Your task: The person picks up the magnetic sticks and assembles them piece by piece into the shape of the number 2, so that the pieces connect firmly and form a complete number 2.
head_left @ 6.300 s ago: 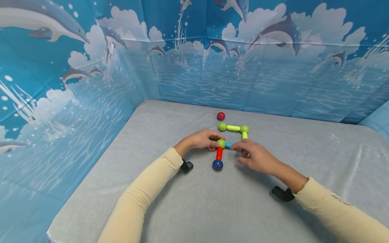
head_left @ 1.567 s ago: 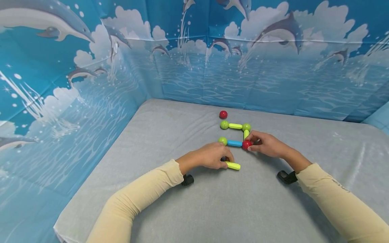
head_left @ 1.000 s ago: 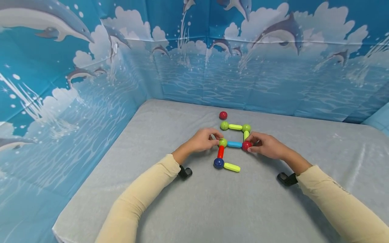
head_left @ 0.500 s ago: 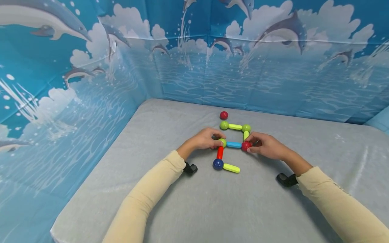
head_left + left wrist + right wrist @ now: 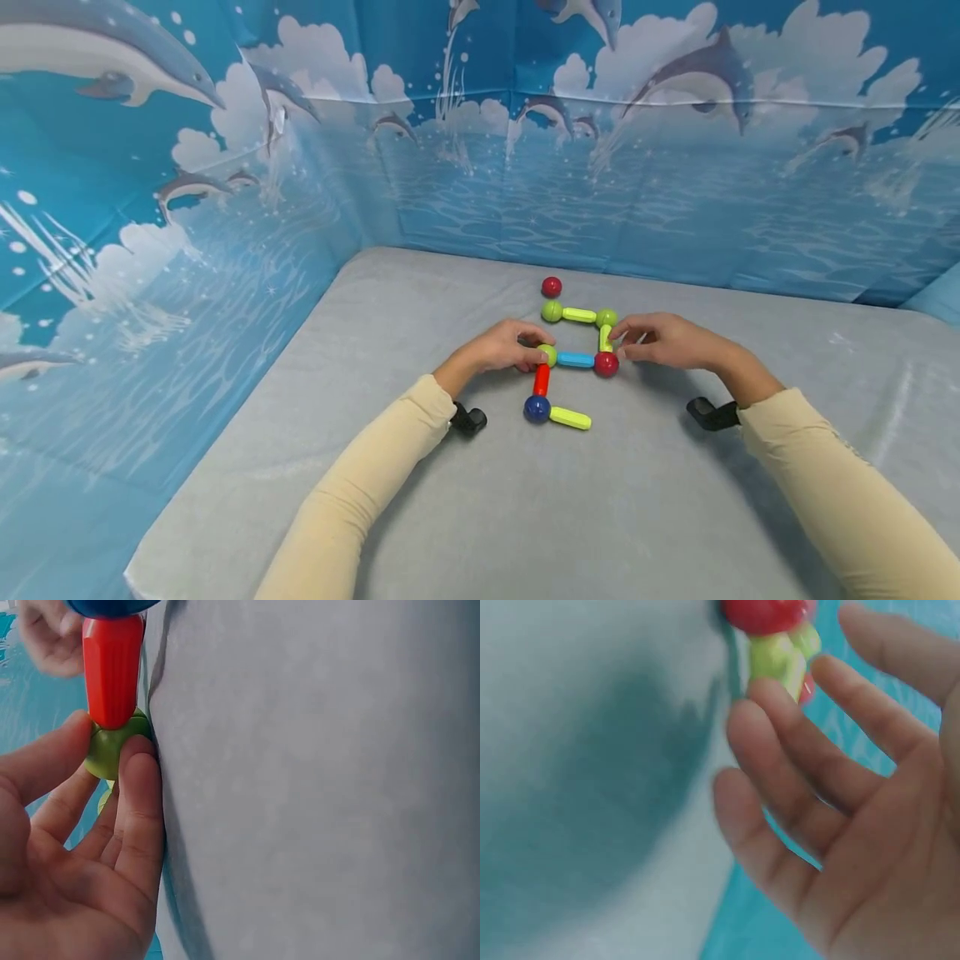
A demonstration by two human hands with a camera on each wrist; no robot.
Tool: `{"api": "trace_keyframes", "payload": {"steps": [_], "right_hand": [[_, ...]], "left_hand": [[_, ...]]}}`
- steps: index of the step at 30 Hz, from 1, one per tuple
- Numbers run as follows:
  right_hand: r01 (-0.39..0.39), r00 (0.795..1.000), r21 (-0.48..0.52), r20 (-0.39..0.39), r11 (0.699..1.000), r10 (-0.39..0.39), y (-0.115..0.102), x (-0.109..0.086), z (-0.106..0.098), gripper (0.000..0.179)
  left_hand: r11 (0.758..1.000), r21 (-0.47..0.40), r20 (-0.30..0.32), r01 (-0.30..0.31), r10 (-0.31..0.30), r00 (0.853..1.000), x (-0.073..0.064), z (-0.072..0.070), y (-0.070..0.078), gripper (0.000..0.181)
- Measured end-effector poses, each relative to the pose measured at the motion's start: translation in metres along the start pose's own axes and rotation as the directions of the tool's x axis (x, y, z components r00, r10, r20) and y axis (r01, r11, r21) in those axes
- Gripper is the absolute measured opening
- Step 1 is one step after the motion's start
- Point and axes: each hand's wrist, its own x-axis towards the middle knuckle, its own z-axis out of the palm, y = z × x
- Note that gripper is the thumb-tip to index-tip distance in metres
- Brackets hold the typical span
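My left hand (image 5: 498, 346) pinches a green ball (image 5: 109, 750) between thumb and fingers. From that ball a red rod (image 5: 542, 381) leads to a dark blue ball (image 5: 537, 409), which bears a yellow-green rod (image 5: 571, 418) pointing right. A light blue rod (image 5: 576, 360) joins the held ball to a red ball (image 5: 607, 364). Behind it, a yellow-green rod (image 5: 605, 337) and a green ball (image 5: 607, 318) continue the chain. My right hand (image 5: 671, 342) hovers just right of the red ball, fingers loosely bent; the right wrist view shows nothing in its grasp.
Another yellow-green rod (image 5: 579, 315) ends in a green ball (image 5: 552, 312) at the back left of the chain. A loose red ball (image 5: 552, 287) lies behind it. Grey cloth covers the table (image 5: 480, 517); a dolphin-print curtain (image 5: 480, 200) stands behind and at the left.
My right hand has let go of the red ball and drawn back slightly. Earlier my left hand moved from the front yellow-green rod, now at the blue ball, back to the green ball.
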Motion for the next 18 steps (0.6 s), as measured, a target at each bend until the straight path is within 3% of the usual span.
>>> {"api": "trace_keyframes", "payload": {"steps": [5, 7, 18], "right_hand": [[-0.041, 0.987, -0.069, -0.161, 0.997, 0.029, -0.004, 0.025, -0.021, 0.034], [-0.065, 0.98, -0.066, -0.191, 0.996, 0.051, -0.005, 0.038, -0.024, 0.037], [-0.114, 0.984, -0.108, -0.148, 0.988, 0.097, -0.021, 0.097, -0.019, 0.048]], "left_hand": [[0.999, -0.027, 0.007, 0.022, -0.022, 1.0, -0.001, -0.003, -0.002, 0.036], [0.999, -0.037, 0.016, 0.029, -0.029, 0.999, 0.0, -0.003, -0.002, 0.037], [0.997, -0.058, 0.027, 0.046, -0.045, 0.999, 0.002, -0.001, 0.001, 0.037]]}}
